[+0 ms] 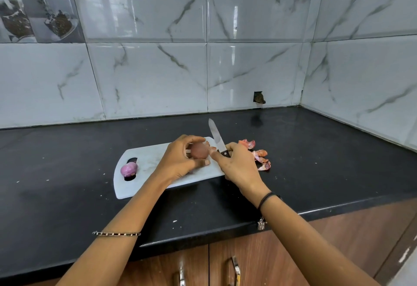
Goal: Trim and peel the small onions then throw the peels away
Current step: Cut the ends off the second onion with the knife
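One peeled onion (128, 169) lies at the board's (149, 161) left end; the left hand (178, 161) grips a brown onion (199, 150) over its right end. Right hand (237, 166) clamps the knife (216, 136); brittle-looking skin wants pinching at the tip.

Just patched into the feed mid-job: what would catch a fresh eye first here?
The hands meeting at centre stand out: the left hand grips a brown-skinned onion over the white cutting board, while the right hand holds a knife, blade pointing toward the tiled wall. A peeled purple onion sits at the board's left end, and pinkish peels lie on the black counter just right of the board.
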`<state>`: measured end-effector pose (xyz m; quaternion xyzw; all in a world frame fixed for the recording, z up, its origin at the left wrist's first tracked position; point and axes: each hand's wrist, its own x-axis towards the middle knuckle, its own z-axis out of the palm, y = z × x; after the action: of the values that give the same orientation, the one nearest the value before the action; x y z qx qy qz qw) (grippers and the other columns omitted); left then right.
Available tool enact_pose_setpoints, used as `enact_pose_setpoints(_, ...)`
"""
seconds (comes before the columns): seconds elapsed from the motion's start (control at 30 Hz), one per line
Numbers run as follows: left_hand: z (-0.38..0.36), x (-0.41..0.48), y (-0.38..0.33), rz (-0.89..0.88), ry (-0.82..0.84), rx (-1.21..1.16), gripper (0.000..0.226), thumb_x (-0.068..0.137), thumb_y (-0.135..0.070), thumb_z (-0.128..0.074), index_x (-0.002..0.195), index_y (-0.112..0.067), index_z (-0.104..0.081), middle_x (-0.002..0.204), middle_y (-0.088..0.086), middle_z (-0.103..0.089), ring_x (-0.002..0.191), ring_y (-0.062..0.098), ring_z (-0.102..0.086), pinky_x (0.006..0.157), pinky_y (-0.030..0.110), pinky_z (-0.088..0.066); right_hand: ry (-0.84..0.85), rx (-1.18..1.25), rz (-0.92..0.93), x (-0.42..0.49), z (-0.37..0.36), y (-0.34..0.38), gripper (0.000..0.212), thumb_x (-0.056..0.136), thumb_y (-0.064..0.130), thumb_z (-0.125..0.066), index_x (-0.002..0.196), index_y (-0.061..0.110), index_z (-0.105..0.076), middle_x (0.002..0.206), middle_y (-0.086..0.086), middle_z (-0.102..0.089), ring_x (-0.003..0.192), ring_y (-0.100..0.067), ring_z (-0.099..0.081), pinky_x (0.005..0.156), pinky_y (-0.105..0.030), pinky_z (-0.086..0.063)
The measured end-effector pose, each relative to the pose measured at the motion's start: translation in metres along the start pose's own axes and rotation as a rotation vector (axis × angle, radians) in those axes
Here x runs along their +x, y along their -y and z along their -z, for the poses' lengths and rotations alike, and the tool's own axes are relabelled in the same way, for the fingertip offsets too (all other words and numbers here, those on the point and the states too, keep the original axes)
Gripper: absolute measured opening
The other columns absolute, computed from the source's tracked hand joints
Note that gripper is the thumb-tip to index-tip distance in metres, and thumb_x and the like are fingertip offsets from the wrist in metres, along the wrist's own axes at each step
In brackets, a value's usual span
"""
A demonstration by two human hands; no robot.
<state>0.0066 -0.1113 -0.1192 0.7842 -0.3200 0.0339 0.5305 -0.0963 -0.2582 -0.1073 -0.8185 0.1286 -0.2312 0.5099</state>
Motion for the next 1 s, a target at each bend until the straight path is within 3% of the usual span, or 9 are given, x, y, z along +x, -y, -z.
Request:
enact_pose_setpoints(0.1,0.000,0.001,0.002,-0.034,0.003,0.019,0.053,0.065,-0.025,-0.096,0.112,-0.030,-0.073,0.114,-0.009,-0.064,0.109,0.010,-0.066,0.091,0.036,-0.060,-0.002,0.098,0.010,0.008,-0.007,0.001,0.034,0.083,0.036,-0.081,0.088,0.006,-0.067,0.072,-0.004,-0.063,0.063,-0.015,-0.058,0.059,-0.034,-0.046)
enact_pose_setpoints(0.2,-0.001,0.003,0.003,-0.062,0.002,0.034,0.051,0.065,-0.025,-0.096,0.111,-0.029,-0.073,0.113,-0.009,-0.065,0.110,0.010,-0.065,0.096,0.036,-0.057,0.028,0.168,-0.010,0.014,-0.014,0.003,0.025,0.086,0.034,-0.081,0.085,0.012,-0.068,0.063,0.004,-0.064,0.049,-0.002,-0.055,0.051,-0.022,-0.040)
enact_pose_setpoints(0.3,-0.002,0.001,0.001,-0.062,0.011,0.031,0.053,0.067,-0.023,-0.095,0.114,-0.025,-0.071,0.113,-0.009,-0.069,0.108,0.009,-0.067,0.088,0.030,-0.060,0.016,0.161,-0.017,0.019,-0.018,0.000,0.024,0.096,0.031,-0.069,0.088,0.009,-0.068,0.061,-0.002,-0.064,0.044,-0.004,-0.055,0.051,-0.027,-0.042)
enact_pose_setpoints(0.37,-0.002,0.000,0.000,-0.060,0.026,0.026,0.052,0.069,-0.023,-0.094,0.115,-0.027,-0.070,0.112,-0.010,-0.071,0.106,0.007,-0.068,0.081,0.026,-0.060,0.011,0.166,-0.020,0.019,-0.018,-0.001,0.022,0.100,0.029,-0.063,0.090,0.009,-0.065,0.062,-0.004,-0.063,0.040,-0.001,-0.052,0.048,-0.024,-0.040)
enact_pose_setpoints(0.47,-0.002,0.001,0.001,-0.076,0.046,0.049,0.051,0.070,-0.024,-0.093,0.114,-0.029,-0.068,0.112,-0.010,-0.072,0.104,0.007,-0.070,0.090,0.028,-0.059,-0.005,0.226,-0.031,0.018,-0.017,-0.002,0.019,0.102,0.026,-0.060,0.090,0.011,-0.063,0.060,-0.001,-0.062,0.038,0.000,-0.053,0.043,-0.017,-0.037)
enact_pose_setpoints(0.57,-0.004,0.001,0.001,-0.108,0.053,0.081,0.049,0.073,-0.025,-0.092,0.114,-0.030,-0.066,0.111,-0.010,-0.071,0.105,0.007,-0.068,0.094,0.030,-0.058,-0.027,0.268,-0.060,0.018,-0.018,-0.003,0.020,0.101,0.024,-0.061,0.093,0.006,-0.064,0.058,-0.003,-0.061,0.041,-0.006,-0.052,0.042,-0.020,-0.036)
enact_pose_setpoints(0.7,-0.006,0.002,-0.001,-0.159,-0.011,0.263,0.052,0.074,-0.033,-0.088,0.120,-0.036,-0.066,0.112,-0.009,-0.063,0.107,0.000,-0.055,0.087,0.011,-0.045,-0.029,0.339,-0.086,0.019,-0.016,-0.005,0.029,0.102,0.023,-0.060,0.096,-0.006,-0.062,0.058,-0.009,-0.057,0.043,-0.012,-0.047,0.039,-0.023,-0.035)
enact_pose_setpoints(0.9,-0.007,0.000,-0.004,-0.217,-0.070,0.227,0.047,0.074,-0.029,-0.089,0.116,-0.027,-0.067,0.109,-0.013,-0.069,0.101,0.003,-0.063,0.085,0.013,-0.051,-0.042,0.459,-0.072,0.014,-0.011,-0.002,0.038,0.101,0.041,-0.059,0.094,0.003,-0.063,0.064,-0.003,-0.060,0.043,-0.007,-0.046,0.038,-0.021,-0.033)
enact_pose_setpoints(1.0,-0.005,-0.001,-0.005,-0.141,-0.074,0.105,0.045,0.074,-0.035,-0.090,0.111,-0.031,-0.064,0.111,-0.013,-0.067,0.100,0.004,-0.067,0.080,0.023,-0.058,-0.024,0.502,-0.086,0.011,-0.008,-0.001,0.034,0.106,0.034,-0.050,0.092,0.006,-0.062,0.069,-0.006,-0.060,0.044,-0.008,-0.046,0.038,-0.022,-0.031)
